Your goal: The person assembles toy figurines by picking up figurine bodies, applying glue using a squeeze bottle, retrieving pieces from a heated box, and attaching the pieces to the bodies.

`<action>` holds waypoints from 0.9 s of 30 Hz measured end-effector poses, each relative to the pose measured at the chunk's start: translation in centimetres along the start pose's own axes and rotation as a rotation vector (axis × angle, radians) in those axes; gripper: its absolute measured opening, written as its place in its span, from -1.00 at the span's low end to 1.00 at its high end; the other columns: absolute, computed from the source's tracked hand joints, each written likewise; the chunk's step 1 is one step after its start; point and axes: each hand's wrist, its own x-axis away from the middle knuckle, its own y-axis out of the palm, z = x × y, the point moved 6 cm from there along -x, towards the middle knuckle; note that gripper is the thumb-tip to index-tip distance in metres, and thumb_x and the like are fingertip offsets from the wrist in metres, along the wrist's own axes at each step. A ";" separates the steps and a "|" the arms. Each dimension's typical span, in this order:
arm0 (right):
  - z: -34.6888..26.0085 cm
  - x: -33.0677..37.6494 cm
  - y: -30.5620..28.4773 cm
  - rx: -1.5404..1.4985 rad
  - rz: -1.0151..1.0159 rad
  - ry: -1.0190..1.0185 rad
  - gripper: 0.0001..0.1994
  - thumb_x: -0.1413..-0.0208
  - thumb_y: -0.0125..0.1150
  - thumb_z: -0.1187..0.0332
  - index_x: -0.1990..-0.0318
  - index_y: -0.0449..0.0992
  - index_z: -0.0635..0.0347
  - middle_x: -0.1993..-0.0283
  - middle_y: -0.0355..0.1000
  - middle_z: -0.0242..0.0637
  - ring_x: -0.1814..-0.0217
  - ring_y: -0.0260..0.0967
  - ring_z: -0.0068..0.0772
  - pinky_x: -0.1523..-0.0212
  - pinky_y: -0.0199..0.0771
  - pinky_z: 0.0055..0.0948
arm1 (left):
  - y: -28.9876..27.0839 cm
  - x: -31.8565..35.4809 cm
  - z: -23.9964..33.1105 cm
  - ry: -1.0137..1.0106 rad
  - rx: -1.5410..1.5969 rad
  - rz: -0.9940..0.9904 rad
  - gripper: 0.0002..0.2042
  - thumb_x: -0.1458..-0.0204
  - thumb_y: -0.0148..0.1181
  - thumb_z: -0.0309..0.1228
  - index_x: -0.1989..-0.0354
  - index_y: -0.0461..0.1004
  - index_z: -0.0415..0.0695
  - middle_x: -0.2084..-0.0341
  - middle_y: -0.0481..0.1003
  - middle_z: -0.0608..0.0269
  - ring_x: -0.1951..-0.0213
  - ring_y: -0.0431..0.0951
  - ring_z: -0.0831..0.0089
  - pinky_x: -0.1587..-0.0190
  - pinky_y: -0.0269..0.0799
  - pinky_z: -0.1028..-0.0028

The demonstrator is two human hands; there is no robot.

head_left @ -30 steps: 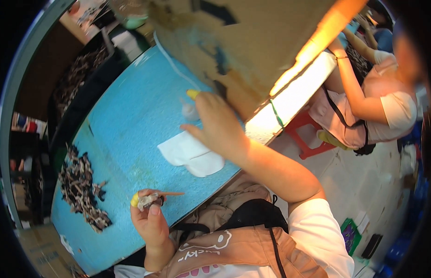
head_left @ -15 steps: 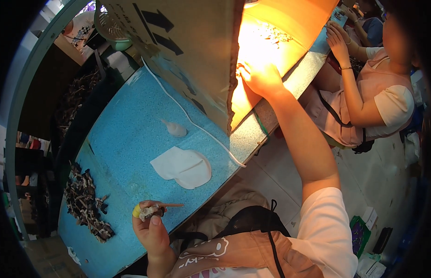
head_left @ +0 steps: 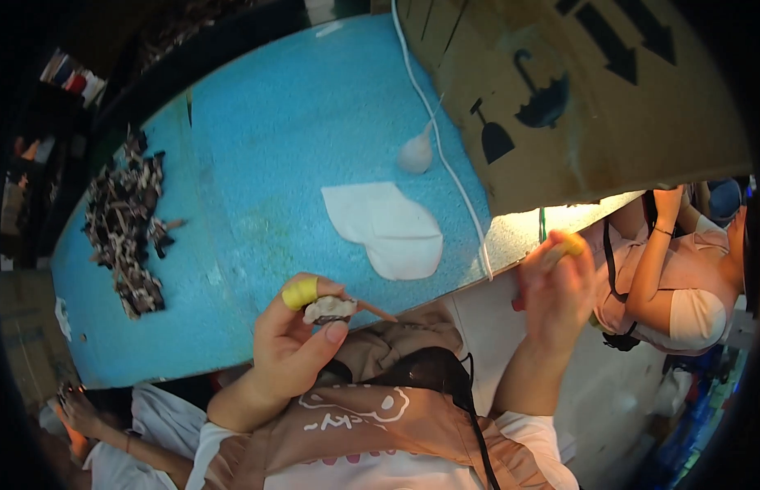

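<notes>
1. Here's the left hand [head_left: 288, 347], raised before the worktop's [head_left: 266, 131] near edge, fingers pinched snugly around a small pale-and-dark lump [head_left: 329, 309]; a thin brown stick [head_left: 378, 312] juts rightward from there.
2. Over to the right hand [head_left: 561, 282]: lifted, fingers curled, but blurred; I can't tell how open they are or whether they hold anything.
3. The cardboard box [head_left: 657, 139] runs out of view up top.
4. Textures now: speckled blue worktop, lobed white sheet [head_left: 388, 233], bulbous bottle [head_left: 415, 154], ragged twiggy heap [head_left: 123, 237].
</notes>
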 end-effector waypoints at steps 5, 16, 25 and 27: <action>2.8 3.4 7.2 -0.074 -0.217 0.215 -0.67 -0.04 0.08 0.50 0.03 0.29 0.43 0.32 0.37 -0.27 0.40 0.26 -0.62 0.36 0.28 -0.66 | 0.0 0.0 0.2 -0.017 0.046 -0.085 -0.69 0.08 0.09 -0.61 0.10 0.31 -0.29 0.18 0.33 0.11 0.17 0.37 0.46 0.09 0.25 0.51; 3.1 4.0 13.4 0.345 -0.473 0.076 -0.64 0.15 0.25 0.57 0.12 0.40 0.36 0.45 0.36 -0.28 0.51 0.32 -0.59 0.51 0.29 -0.64 | 0.4 1.5 1.8 -0.222 0.262 -0.173 -0.72 0.08 0.18 -0.34 0.22 0.36 -0.19 0.34 0.40 0.16 0.03 0.34 0.14 -0.08 0.16 0.16; 2.4 3.7 13.9 0.363 -0.559 0.017 -0.55 0.22 0.30 0.55 0.07 0.38 0.33 0.55 0.30 -0.35 0.58 0.24 -0.60 0.55 0.24 -0.66 | -0.2 1.5 1.1 -0.090 0.499 -0.287 -0.67 0.02 0.09 -0.50 0.06 0.28 -0.30 0.15 0.34 0.11 0.09 0.36 0.42 0.05 0.29 0.43; 3.2 4.1 13.3 0.122 -0.523 0.232 -0.54 0.16 0.20 0.60 0.00 0.32 0.32 0.47 0.31 -0.34 0.47 0.25 -0.62 0.43 0.27 -0.66 | -0.5 1.3 1.0 -0.074 0.479 -0.278 -0.67 0.02 0.10 -0.49 0.06 0.28 -0.30 0.16 0.35 0.11 0.09 0.36 0.42 0.05 0.30 0.42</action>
